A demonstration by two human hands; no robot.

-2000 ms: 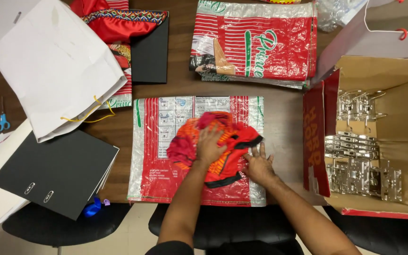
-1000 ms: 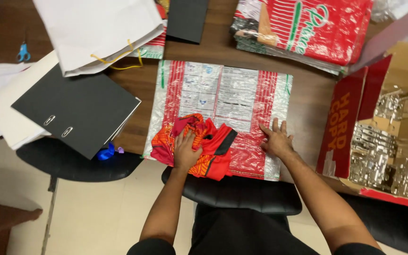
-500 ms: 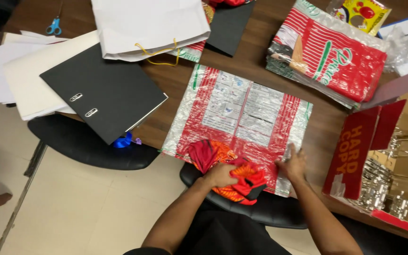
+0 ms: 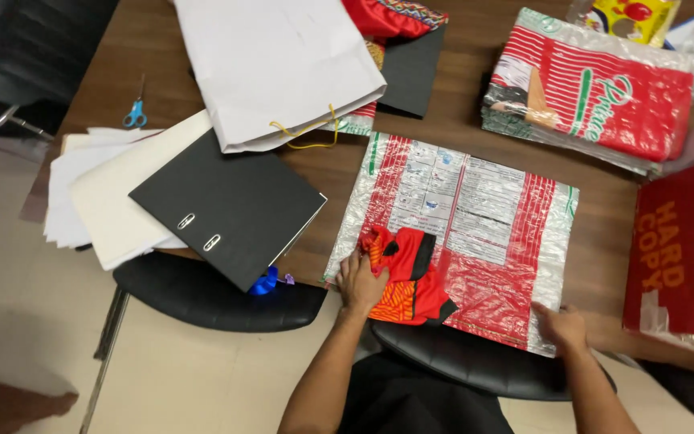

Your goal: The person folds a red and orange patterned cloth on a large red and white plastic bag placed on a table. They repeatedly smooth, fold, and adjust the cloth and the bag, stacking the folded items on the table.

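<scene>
Right beside table edge (image 4: 315,277): folded cloth (image 4: 407,273).

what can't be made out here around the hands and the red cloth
Head view:
- Left hand: fingertips hidden on the red cloth, grip unclear.
- Right hand: fingertips hidden at the foil bag corner.
- Cloth: folded, so its kind is unclear.
- Box: cut off by the right edge.
- Scissors: too small for detail.

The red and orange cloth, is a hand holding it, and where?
Yes. The left hand holds the folded cloth by its left edge; the right hand pins the foil bag's lower right corner.
</scene>
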